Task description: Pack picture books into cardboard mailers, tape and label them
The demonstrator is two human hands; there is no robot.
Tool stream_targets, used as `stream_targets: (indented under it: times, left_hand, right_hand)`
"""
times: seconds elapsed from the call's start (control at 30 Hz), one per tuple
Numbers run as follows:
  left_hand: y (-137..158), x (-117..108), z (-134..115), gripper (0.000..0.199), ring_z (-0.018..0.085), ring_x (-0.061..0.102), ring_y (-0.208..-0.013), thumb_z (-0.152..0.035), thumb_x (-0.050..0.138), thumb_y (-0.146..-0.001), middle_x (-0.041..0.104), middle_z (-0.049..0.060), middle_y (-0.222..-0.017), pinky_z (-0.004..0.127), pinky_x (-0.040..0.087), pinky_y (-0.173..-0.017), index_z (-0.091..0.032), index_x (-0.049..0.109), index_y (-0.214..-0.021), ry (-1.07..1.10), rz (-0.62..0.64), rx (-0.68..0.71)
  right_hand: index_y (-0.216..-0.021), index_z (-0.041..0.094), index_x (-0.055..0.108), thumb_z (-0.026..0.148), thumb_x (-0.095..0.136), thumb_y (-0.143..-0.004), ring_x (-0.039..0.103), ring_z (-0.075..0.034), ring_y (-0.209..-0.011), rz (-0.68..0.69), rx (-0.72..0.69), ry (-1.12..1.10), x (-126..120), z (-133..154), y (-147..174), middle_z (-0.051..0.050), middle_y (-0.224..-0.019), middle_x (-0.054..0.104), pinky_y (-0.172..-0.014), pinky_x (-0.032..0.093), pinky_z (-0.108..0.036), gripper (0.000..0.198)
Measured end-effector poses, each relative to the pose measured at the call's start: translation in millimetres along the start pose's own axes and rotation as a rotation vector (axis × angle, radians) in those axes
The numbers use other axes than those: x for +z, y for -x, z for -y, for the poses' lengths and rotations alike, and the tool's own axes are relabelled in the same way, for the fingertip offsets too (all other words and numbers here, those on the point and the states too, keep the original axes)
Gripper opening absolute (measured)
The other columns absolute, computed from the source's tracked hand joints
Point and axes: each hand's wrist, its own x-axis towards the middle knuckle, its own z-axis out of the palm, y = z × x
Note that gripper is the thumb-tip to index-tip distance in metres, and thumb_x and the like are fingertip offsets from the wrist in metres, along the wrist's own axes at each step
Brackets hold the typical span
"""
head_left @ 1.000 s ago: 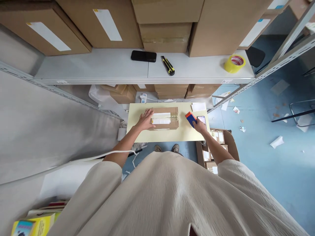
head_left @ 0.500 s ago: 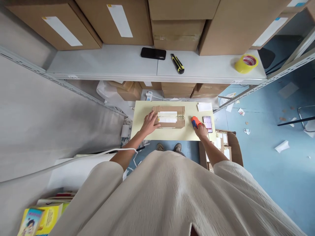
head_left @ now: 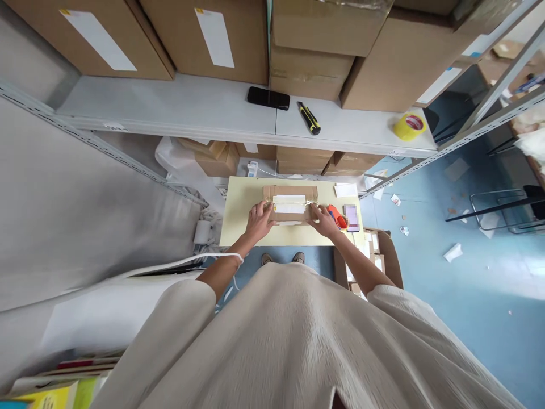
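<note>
A cardboard box (head_left: 283, 191) lies on the pale yellow table (head_left: 238, 199), with white labels (head_left: 289, 208) and clear tape across its top. My left hand (head_left: 258, 221) is at the box's left end, fingers curled on its edge. At the opposite end, my right hand (head_left: 324, 222) grips the taped right edge. Just right of that hand, an orange and blue tape dispenser (head_left: 338, 217) rests on the table. Beside it lies a phone (head_left: 351, 217) with a lit screen, and behind that a white paper stack (head_left: 346, 190).
Above the table, a grey shelf (head_left: 179, 108) carries large boxes (head_left: 230, 42), a black phone (head_left: 268, 98), a box cutter (head_left: 309, 118) and a yellow tape roll (head_left: 409, 126). An open carton (head_left: 389, 258) of small boxes stands below right. A white cable (head_left: 170, 264) crosses near my left arm.
My right hand has let go of the tape dispenser, leaving it on the table, and moved left to the box's right end. My left hand stays at the left end. The view has shifted slightly.
</note>
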Motion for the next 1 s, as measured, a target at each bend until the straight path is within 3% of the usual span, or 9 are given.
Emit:
stream_targets:
  times: [0.1, 0.23, 0.37, 0.5, 0.57, 0.67, 0.77, 0.87, 1.0]
  left_hand:
    - [-3.4, -3.8, 0.1, 0.083, 0.049, 0.046, -0.157, -0.055, 0.065, -0.109, 0.044, 0.021, -0.179, 0.061, 0.039, -0.13, -0.028, 0.04, -0.183, 0.001, -0.003, -0.002]
    - [-8.8, -13.8, 3.6, 0.074, 0.045, 0.053, -0.155, -0.05, 0.06, -0.113, 0.047, 0.019, -0.178, 0.056, 0.044, -0.13, -0.026, 0.043, -0.181, 0.034, -0.06, -0.003]
    - [-19.1, -25.8, 8.0, 0.083, 0.045, 0.051, -0.16, -0.057, 0.059, -0.113, 0.044, 0.019, -0.181, 0.057, 0.045, -0.131, -0.024, 0.032, -0.184, 0.065, -0.166, -0.055]
    - [-28.7, -28.4, 10.9, 0.085, 0.044, 0.049, -0.164, -0.054, 0.056, -0.114, 0.04, 0.023, -0.183, 0.056, 0.046, -0.13, -0.019, 0.024, -0.185, 0.107, -0.189, -0.085]
    - [-30.0, -25.1, 10.8, 0.088, 0.044, 0.044, -0.168, -0.05, 0.056, -0.114, 0.038, 0.025, -0.184, 0.059, 0.043, -0.132, -0.017, 0.019, -0.186, 0.131, -0.213, -0.077]
    - [-27.2, -16.9, 8.0, 0.095, 0.046, 0.026, -0.177, -0.042, 0.062, -0.109, 0.024, 0.024, -0.191, 0.067, 0.028, -0.139, -0.017, 0.015, -0.188, 0.098, -0.238, -0.035]
    - [-24.1, -6.7, 4.0, 0.089, 0.044, 0.016, -0.18, -0.035, 0.061, -0.106, 0.018, 0.019, -0.195, 0.068, 0.014, -0.143, -0.02, 0.027, -0.186, 0.029, -0.125, 0.095]
    - [-26.3, 4.1, 3.6, 0.081, 0.04, 0.018, -0.181, -0.036, 0.059, -0.106, 0.025, 0.017, -0.194, 0.064, 0.013, -0.145, -0.021, 0.039, -0.183, -0.006, 0.073, 0.216]
    - [-33.5, 12.5, 10.8, 0.086, 0.039, 0.016, -0.182, -0.041, 0.061, -0.105, 0.028, 0.016, -0.193, 0.065, 0.01, -0.146, -0.023, 0.036, -0.185, -0.036, 0.138, 0.24]
  right_hand:
    - [-0.181, 0.028, 0.041, 0.055, 0.065, -0.108, 0.059, -0.043, -0.151, 0.002, 0.017, 0.002, -6.1, 5.3, -2.6, -0.021, -0.171, 0.053, -0.119, 0.055, -0.053, 0.081]
    - [-0.174, 0.027, 0.046, 0.055, 0.065, -0.108, 0.069, -0.04, -0.136, -0.061, 0.026, -0.066, -16.9, 13.3, -3.5, -0.019, -0.159, 0.066, -0.11, 0.057, -0.049, 0.074]
    - [-0.164, 0.027, 0.047, 0.062, 0.064, -0.106, 0.075, -0.039, -0.122, -0.177, 0.097, -0.192, -24.7, 24.9, -9.1, -0.017, -0.143, 0.077, -0.101, 0.059, -0.048, 0.07]
    - [-0.162, 0.025, 0.046, 0.061, 0.061, -0.106, 0.077, -0.039, -0.116, -0.208, 0.202, -0.283, -24.9, 39.2, -22.1, -0.015, -0.13, 0.082, -0.1, 0.06, -0.048, 0.069]
    - [-0.168, 0.025, 0.041, 0.058, 0.059, -0.106, 0.076, -0.037, -0.121, -0.22, 0.231, -0.306, -22.5, 44.4, -29.0, -0.015, -0.133, 0.081, -0.103, 0.061, -0.047, 0.072]
    - [-0.178, 0.024, 0.028, 0.046, 0.057, -0.105, 0.074, -0.034, -0.133, -0.235, 0.219, -0.307, -16.7, 46.0, -37.0, -0.016, -0.153, 0.073, -0.107, 0.062, -0.045, 0.082]
    - [-0.182, 0.02, 0.024, 0.04, 0.057, -0.103, 0.071, -0.034, -0.14, -0.213, 0.195, -0.307, -8.6, 40.4, -41.1, -0.019, -0.166, 0.064, -0.109, 0.064, -0.044, 0.088]
    - [-0.179, 0.017, 0.036, 0.038, 0.059, -0.103, 0.072, -0.034, -0.137, -0.135, 0.174, -0.312, 0.7, 31.6, -41.3, -0.022, -0.16, 0.068, -0.112, 0.063, -0.047, 0.083]
    - [-0.174, 0.022, 0.047, 0.036, 0.06, -0.103, 0.075, -0.03, -0.13, -0.054, 0.131, -0.385, 9.2, 19.9, -36.0, -0.019, -0.154, 0.072, -0.108, 0.065, -0.047, 0.073]
